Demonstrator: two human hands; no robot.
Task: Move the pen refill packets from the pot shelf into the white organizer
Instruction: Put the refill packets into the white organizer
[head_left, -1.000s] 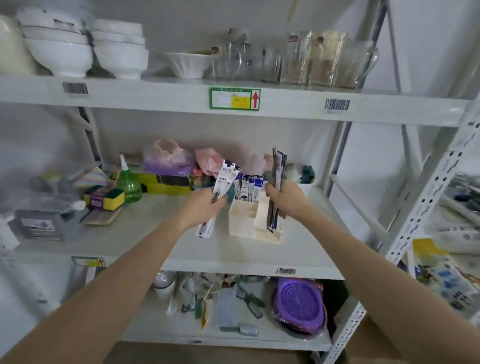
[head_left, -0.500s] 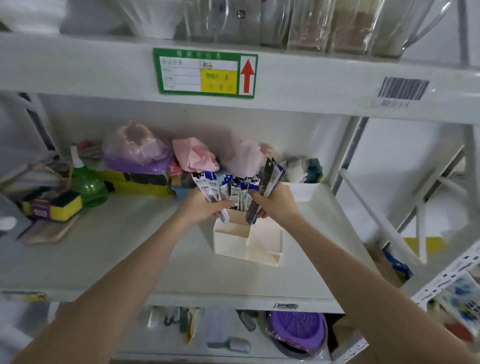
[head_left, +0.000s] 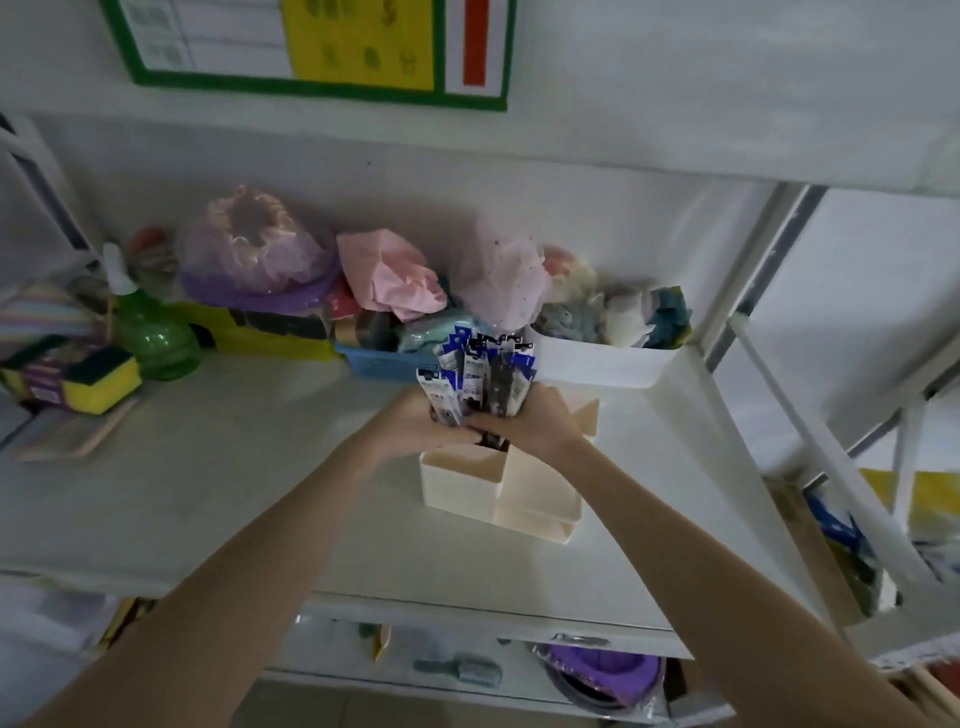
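Above the organizer (head_left: 498, 499) on the shelf (head_left: 208, 493), left hand (head_left: 415, 421) and right hand (head_left: 530, 423) grip the packets (head_left: 475, 374) upright; they should lower them together, straight into one compartment.

green spray bottle (head_left: 150, 332) at shelf's left, beside a yellow sponge (head_left: 96, 382); pink crumpled bag (head_left: 397, 278) behind a blue basket (head_left: 384, 361); white bin (head_left: 602, 364) at right.

Green-bordered label card (head_left: 311, 47) on the white upper shelf edge (head_left: 727, 93) above my hands: a ruled white field, a yellow field with blurred characters, and a red arrow shaft on white. No text can be read, nor on the blue-and-white refill packets (head_left: 478, 376).
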